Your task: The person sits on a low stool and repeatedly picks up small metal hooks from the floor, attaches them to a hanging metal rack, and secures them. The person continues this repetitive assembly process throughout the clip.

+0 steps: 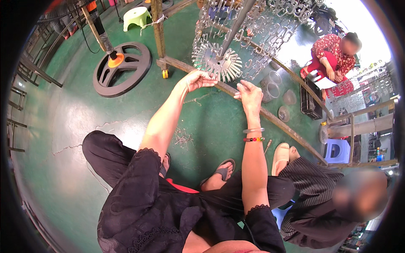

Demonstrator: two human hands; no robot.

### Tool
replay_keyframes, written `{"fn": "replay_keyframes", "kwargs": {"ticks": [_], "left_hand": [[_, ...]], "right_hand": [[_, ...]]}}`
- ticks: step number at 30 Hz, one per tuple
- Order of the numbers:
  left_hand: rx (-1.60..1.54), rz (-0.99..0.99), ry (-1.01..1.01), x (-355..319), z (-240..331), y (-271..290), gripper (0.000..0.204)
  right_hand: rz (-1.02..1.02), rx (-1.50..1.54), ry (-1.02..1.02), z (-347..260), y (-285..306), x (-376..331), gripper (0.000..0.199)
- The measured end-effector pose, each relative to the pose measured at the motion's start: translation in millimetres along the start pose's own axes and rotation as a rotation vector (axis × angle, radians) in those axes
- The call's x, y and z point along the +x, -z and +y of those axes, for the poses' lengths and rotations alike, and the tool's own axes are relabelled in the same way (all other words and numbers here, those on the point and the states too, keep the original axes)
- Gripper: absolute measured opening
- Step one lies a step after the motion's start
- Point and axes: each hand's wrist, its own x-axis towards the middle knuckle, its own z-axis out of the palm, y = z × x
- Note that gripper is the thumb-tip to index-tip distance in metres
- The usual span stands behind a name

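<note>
Narrow at the left hand (197, 80), with thumb and fingers drawn close together and pointing rightward at the near edge of the finned metal disc (218, 64). Loosely curled at the right hand (251, 97), with fingertips turned in toward the same disc. Too small at both sets of fingertips to say for certain whether bare or pinching a thin metal piece, or whether touching the blades.

Placed ahead of and between both hands: up and to the right from the left fingertips, up and to the left from the right ones. Nearer to the left hand, just beside its fingers; farther from the right. Fan-like in form, with blades radiating from a hub at the foot of a grey rod (239, 25). Slanting along that rod, in its long axis, up and to the right, away from the body. Crossed on the near side by a brownish bar (287, 130), running down to the right close by both hands. Backed by hanging metal hooks (270, 46).
</note>
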Motion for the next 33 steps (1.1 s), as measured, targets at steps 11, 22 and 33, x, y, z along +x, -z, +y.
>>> {"fn": "replay_keyframes", "kwargs": {"ticks": [11,22,33], "left_hand": [[0.064,-0.117,0.078,9,31,40,0.021],[0.102,-0.182,0.135,6,36,45,0.012],[0.11,-0.233,0.214,4,44,57,0.012]], "right_hand": [[-0.014,-0.084,0.018,-22,-46,6,0.038],[0.032,-0.089,0.105,-19,-74,28,0.019],[0.019,-0.076,0.154,-13,-93,15,0.024]]}}
